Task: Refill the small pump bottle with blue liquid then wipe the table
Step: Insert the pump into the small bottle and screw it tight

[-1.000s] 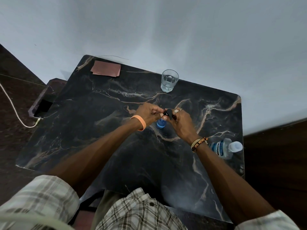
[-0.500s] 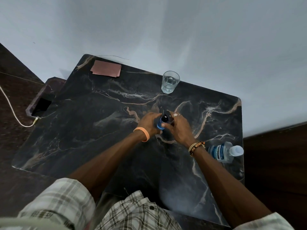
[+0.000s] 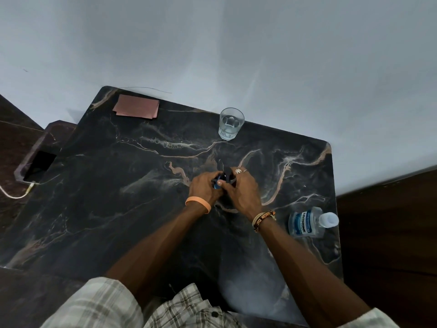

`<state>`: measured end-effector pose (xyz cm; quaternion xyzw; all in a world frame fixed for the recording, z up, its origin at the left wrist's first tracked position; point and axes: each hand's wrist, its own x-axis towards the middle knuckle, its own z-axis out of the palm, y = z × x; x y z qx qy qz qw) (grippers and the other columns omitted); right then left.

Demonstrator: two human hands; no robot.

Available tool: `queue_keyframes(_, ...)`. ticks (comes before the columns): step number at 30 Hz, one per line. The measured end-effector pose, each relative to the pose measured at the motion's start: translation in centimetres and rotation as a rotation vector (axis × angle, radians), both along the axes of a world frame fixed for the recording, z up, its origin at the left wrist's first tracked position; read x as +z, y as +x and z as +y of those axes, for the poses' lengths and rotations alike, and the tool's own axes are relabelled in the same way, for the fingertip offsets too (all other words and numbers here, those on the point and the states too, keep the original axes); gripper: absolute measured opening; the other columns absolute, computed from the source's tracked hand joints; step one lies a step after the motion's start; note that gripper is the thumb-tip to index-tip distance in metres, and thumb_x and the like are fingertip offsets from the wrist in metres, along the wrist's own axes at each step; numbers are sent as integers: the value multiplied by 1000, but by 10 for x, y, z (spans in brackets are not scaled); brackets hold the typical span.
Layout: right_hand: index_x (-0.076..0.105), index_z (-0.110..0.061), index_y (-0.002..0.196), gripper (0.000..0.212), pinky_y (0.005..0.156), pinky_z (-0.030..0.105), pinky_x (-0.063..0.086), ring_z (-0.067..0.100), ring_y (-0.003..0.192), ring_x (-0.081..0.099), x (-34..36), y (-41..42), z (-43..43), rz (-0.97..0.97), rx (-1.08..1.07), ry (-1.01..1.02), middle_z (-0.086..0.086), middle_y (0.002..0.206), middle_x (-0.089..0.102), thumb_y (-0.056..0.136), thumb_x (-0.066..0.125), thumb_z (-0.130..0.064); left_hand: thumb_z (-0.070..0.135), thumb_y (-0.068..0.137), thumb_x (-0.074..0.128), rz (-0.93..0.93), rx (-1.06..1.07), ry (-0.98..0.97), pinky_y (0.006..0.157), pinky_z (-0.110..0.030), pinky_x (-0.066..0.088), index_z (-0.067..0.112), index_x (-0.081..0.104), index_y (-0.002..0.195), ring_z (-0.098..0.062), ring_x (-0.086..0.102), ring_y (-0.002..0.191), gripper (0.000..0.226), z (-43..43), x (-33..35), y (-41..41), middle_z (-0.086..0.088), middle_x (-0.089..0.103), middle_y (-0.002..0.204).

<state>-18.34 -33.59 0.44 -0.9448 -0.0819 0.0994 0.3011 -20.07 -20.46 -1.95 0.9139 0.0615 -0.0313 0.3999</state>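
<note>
The small pump bottle point(image 3: 217, 182), blue with a black pump head point(image 3: 228, 173), stands on the dark marble table point(image 3: 132, 185) near its middle. My left hand point(image 3: 205, 187) wraps around the blue body, which is mostly hidden. My right hand point(image 3: 243, 190) grips the black pump head from the right. A clear refill bottle point(image 3: 305, 222) with a blue label and a pale cap lies on its side near the table's right edge. A folded pink cloth point(image 3: 136, 109) rests at the far left corner.
A glass of water point(image 3: 230, 124) stands at the table's far edge by the white wall. A phone point(image 3: 39, 165) on a cable lies on a lower stand to the left. Dark floor surrounds the table.
Both hands lowered the small bottle from above the table down onto the surface and closed more tightly around it. The other objects kept their places.
</note>
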Motion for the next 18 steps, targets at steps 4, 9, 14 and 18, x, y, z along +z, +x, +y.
queue_keyframes(4, 61, -21, 114, 35, 86, 31, 47, 17, 105, 57, 1, -1, -1, 15, 21, -3, -1, 112, 59, 88, 67, -44, 31, 86, 61, -3, -16, 10, 80, -35, 51, 24, 70, 108, -24, 66, 90, 24, 1, -1, 1, -6, 72, 97)
queue_keyframes(9, 64, -21, 96, 23, 72, 27, 43, 17, 88, 58, 1, 3, -1, 17, -5, -22, -1, 95, 62, 86, 71, -41, 35, 87, 62, -6, -5, 2, 81, -33, 51, 25, 71, 108, -23, 65, 89, 25, 1, -1, 0, -5, 72, 95)
queue_keyframes(14, 60, -26, 94, 17, 66, 16, 37, 13, 87, 58, 3, 0, -2, 8, 20, -7, -5, 93, 59, 87, 70, -37, 30, 86, 63, -4, 0, -7, 78, -31, 49, 23, 72, 104, -25, 66, 87, 22, 1, 0, 0, -6, 73, 92)
queue_keyframes(18, 63, -25, 96, 20, 68, 21, 42, 13, 88, 60, 5, 3, -3, -3, 6, 7, -5, 92, 64, 84, 74, -36, 24, 83, 67, -17, 12, -9, 80, -32, 49, 18, 72, 106, -28, 67, 90, 24, 0, -1, 0, -11, 73, 95)
